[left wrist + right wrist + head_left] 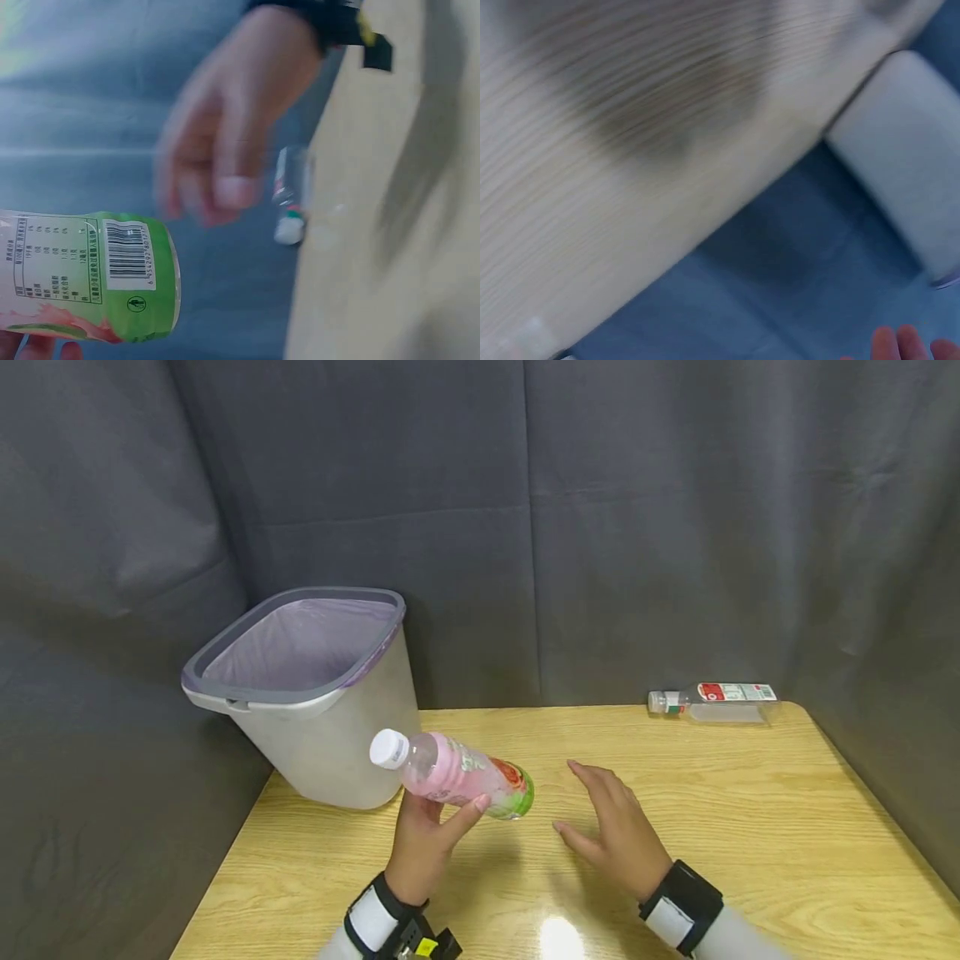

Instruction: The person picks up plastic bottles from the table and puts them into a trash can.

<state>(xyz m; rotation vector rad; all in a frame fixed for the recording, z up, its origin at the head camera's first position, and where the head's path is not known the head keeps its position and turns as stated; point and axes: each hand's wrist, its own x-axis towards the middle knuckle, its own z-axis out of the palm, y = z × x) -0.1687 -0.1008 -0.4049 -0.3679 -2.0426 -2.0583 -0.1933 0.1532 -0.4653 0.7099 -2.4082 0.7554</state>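
Nearest the person, the left hand [420,852] grips a pink bottle [453,774] from below, fingers [467,817] and thumb curled around its lower body. The bottle is lifted clear of the worktop [750,843], near the front-left part, and lies almost level, its white cap [388,748] pointing left toward the bin and its green-banded base toward the right. In the left wrist view the green label with its barcode [126,255] shows at the base end.

Just right of it, the right hand [615,831] hovers low over the worktop with fingers spread and relaxed, holding nothing; whether the palm touches the wood cannot be told. The right wrist view shows only fingertips [900,346] and blurred wood.

Further back at the left edge stands a grey bin [315,693] with a pale purple liner, leaning so its mouth opens up and toward the person. The cap sits just in front of the bin's wall, below its rim.

At the far right corner a clear bottle [712,700] with a red and white label lies on its side, close to the back edge.

The grip holds only the lower part of the pink bottle, so its cap end could tip down or slip. As it is held below the rim, a leftward move might knock the bin, which overhangs the worktop edge.
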